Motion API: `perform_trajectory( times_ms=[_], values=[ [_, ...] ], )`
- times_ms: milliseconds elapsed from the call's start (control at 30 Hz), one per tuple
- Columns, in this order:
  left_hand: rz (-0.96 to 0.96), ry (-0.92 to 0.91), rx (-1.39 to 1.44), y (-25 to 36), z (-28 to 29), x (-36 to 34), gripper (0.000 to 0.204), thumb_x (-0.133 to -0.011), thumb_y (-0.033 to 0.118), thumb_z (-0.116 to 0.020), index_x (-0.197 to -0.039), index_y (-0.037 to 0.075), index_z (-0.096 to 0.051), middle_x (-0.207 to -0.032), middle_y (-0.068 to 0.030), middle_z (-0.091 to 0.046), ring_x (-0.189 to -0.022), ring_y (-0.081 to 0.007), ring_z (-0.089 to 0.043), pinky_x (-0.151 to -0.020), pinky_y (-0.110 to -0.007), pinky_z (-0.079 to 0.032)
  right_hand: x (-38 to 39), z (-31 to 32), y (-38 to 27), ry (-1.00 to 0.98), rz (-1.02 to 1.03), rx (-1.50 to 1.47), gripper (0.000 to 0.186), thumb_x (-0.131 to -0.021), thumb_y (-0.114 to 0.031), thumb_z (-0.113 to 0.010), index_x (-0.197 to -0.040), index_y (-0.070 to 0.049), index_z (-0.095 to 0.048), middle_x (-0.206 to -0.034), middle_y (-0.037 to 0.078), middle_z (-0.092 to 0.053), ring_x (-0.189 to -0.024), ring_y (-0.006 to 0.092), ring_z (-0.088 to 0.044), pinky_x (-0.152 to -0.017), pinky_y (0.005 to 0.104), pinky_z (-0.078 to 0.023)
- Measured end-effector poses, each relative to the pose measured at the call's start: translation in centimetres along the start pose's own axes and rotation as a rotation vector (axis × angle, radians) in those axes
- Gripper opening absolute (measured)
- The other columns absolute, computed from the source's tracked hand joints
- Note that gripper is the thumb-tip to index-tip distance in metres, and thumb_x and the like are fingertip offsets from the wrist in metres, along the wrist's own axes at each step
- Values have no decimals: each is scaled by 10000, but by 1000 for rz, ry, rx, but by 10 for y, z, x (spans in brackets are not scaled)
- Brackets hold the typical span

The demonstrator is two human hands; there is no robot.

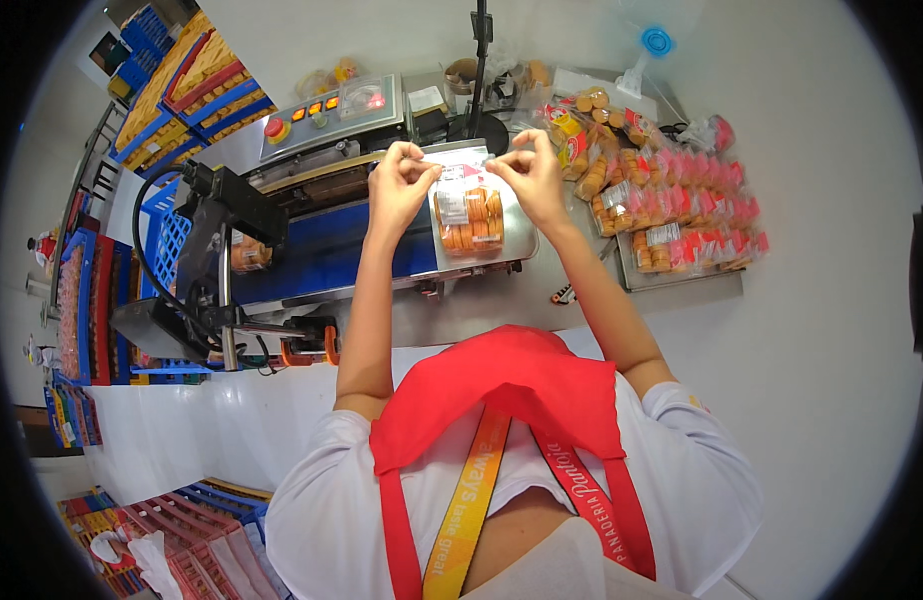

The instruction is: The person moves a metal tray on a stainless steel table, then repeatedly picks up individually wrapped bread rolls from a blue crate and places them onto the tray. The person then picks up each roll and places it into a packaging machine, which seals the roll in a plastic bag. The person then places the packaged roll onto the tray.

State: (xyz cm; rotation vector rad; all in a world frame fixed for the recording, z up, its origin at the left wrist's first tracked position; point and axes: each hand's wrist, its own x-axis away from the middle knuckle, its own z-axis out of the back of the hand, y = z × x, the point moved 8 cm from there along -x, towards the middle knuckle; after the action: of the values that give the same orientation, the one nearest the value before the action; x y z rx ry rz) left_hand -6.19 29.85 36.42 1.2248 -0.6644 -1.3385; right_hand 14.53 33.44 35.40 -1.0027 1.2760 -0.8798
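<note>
1. Left hand (400, 192): thumb and index fingertip pinched together at the upper left corner of a clear biscuit bag (469, 222).
2. Right hand (534, 182): thumb and index fingertip pinched at the bag's upper right corner. The 2 hands are held apart, with the bag's top edge spanned between them.
3. Biscuit bag: laid on the metal end plate (519, 238) of the conveyor. Round orange-brown biscuits are stacked inside; a white label is seen on the film.
4. Blue conveyor belt (352, 242): extended to the left of the plate. 1 more biscuit pack (250, 253) is placed on it, partly hidden by a black machine head (244, 210).
5. Control panel (332, 115): set behind the belt, fitted with a red mushroom button (277, 130) and lit orange switches.
6. Packed biscuits with pink ends (677, 205): lined up in rows at the right, on a metal tray (682, 281).
7. Box cutter (564, 294): left on the steel table (502, 305), near the tray.
</note>
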Motion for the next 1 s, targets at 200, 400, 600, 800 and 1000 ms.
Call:
perform_trajectory(
  times_ms=[200,400,600,800,1000],
  values=[
    [-52,85,-754,-27,-17,-48,156,-664,88,-693,-792,72,-604,-716,-90,-670,-732,-281,-659,-680,-383,-510,-55,-21,75,-42,-139,388,321,-647,-88,-767,-874,-4,-556,-693,107,-667,-624,167,-630,-599,304,-486],
    [-42,52,-864,-42,-27,-61,72,-643,71,-690,-702,107,-671,-723,-121,-660,-745,-303,-655,-708,-409,-524,-65,-52,55,-233,189,772,38,-655,-71,-675,-686,-51,-668,-712,121,-645,-707,288,-635,-661,379,-503],
    [-53,20,-970,-63,-28,-71,121,-650,72,-673,-757,100,-722,-749,-165,-658,-746,-328,-652,-716,-423,-521,-49,-102,40,-567,698,1243,108,-704,-141,-613,-663,-53,-659,-759,126,-624,-806,288,-607,-725,364,-507],
    [-193,-154,-806,-58,-28,-52,159,-701,47,-612,-814,68,-721,-782,-221,-638,-777,-356,-640,-754,-420,-514,-23,-108,35,-632,270,1164,430,-904,-424,-444,-1172,-129,-605,-1060,252,-517,-1028,376,-483,-816,435,-481],
    [61,-29,-305,-36,21,34,454,-817,148,-662,-1236,31,-531,-1109,-150,-633,-974,-225,-643,-806,-316,-505,-17,-148,46,-406,385,1097,402,-876,-387,-494,-1062,-66,-648,-1007,214,-526,-1002,331,-450,-812,406,-462]
  ],
)
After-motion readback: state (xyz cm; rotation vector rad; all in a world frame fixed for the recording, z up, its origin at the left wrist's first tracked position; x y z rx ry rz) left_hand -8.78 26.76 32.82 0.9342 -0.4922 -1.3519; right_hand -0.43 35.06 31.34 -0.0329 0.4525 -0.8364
